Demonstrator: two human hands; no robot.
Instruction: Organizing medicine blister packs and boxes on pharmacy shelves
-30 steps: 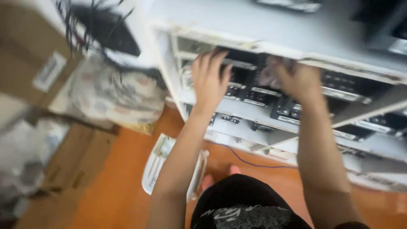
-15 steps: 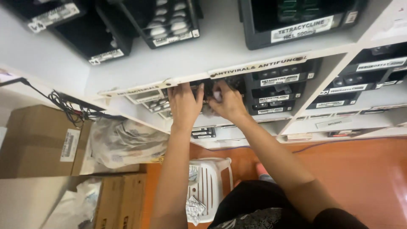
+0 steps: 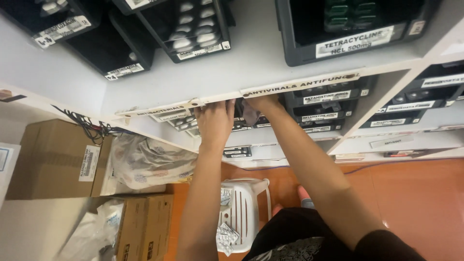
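Fig. View down from head cam. Fingers of L hand (image 3: 215,122) lie spread and fairly flat over the front of a black bin (image 3: 240,124) in the row under the shelf edge (image 3: 193,104); whether they pinch anything cannot be told, as the tips are hidden under the edge. R hand (image 3: 262,103) reaches in just right of it, fingers curled inward around a small dark item (image 3: 250,114), kind unclear; the grip itself is half hidden by the shelf lip. The two hands sit close together, nearly touching. The bin being worked stands in the second shelf row, left of the stacked labelled bins (image 3: 323,99) and below the large bin of green blister packs (image 3: 355,24).

Technique (judgement): steady the bin w/ L hand, pull or seat straight along the shelf w/ R, since a tilt would likely spill the packs. Keep wrists low to clear the lip.

Outward: white plastic stool (image 3: 244,212) w/ loose blister strips (image 3: 226,237) stands on the orange floor (image 3: 415,203) below; cardboard boxes (image 3: 50,159) and a plastic bag (image 3: 150,162) at left.
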